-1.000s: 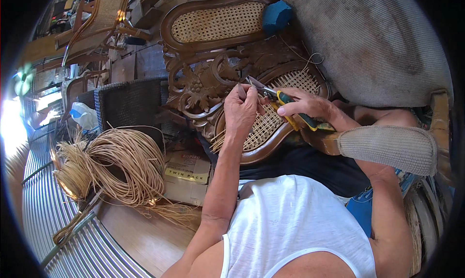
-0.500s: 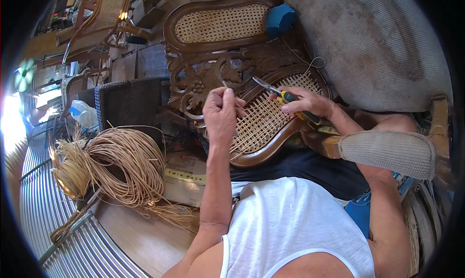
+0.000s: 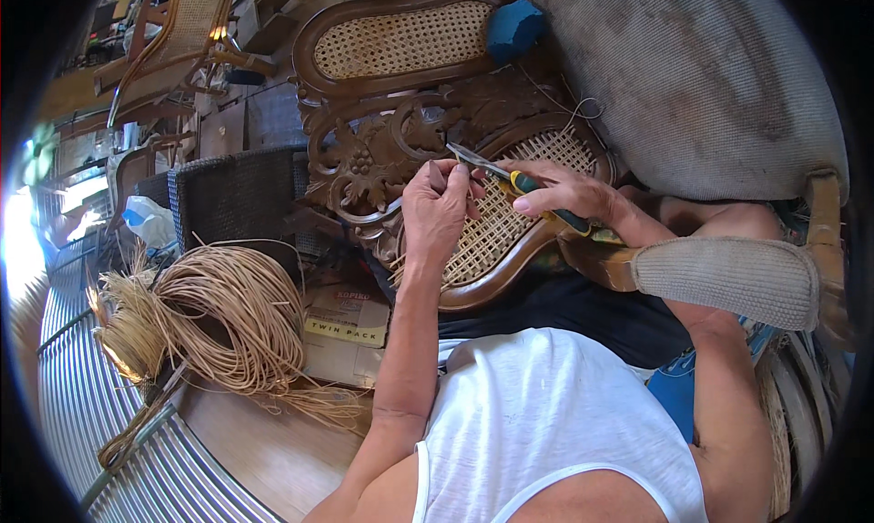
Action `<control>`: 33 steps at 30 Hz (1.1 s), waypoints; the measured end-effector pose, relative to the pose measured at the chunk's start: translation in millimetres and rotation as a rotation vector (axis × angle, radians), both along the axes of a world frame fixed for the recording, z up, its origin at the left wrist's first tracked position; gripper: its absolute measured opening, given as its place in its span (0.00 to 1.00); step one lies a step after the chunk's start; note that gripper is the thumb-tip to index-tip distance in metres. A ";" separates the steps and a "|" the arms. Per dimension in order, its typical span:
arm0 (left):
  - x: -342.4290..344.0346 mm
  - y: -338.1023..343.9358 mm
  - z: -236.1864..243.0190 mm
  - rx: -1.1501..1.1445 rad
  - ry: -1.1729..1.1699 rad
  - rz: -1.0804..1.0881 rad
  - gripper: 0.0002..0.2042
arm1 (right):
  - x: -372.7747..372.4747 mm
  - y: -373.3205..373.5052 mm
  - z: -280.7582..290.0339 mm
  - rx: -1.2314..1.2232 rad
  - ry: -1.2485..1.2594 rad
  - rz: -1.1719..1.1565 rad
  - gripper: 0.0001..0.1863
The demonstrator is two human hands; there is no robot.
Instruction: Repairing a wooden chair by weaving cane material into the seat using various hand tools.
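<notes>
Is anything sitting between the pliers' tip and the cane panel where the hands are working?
Nothing visible blocks it. The right hand holds the pliers with the tip right at the left hand's fingertips, over the woven cane panel at the edge of the carved wooden frame. Whether a strand is pinched there is too small to tell.

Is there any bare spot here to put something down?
A bare strip of wooden tabletop lies between the cane coil and the left arm. Around the left hand, right hand and pliers, the carved chair frame crowds everything.
</notes>
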State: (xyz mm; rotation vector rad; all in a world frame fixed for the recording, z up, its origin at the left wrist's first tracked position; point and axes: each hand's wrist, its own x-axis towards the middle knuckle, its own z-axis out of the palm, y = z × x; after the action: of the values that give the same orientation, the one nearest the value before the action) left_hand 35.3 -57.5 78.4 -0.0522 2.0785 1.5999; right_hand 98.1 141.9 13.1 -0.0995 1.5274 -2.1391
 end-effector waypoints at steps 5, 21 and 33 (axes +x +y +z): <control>0.6 5.0 -3.1 0.010 -0.017 -0.026 0.08 | 3.9 6.9 5.4 0.030 -0.004 0.008 0.40; -15.1 -91.8 64.1 -0.298 0.509 0.415 0.09 | -7.8 16.3 -21.0 1.053 0.091 -0.359 0.51; -10.4 54.3 -26.2 -0.312 0.332 -0.313 0.17 | -5.7 20.3 -28.5 0.901 0.406 -0.503 0.46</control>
State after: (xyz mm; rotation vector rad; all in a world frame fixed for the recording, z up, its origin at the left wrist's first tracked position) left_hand 24.9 -3.2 52.2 0.4362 2.4274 1.1481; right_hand 92.3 162.2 -15.4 0.1951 2.8582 -1.5812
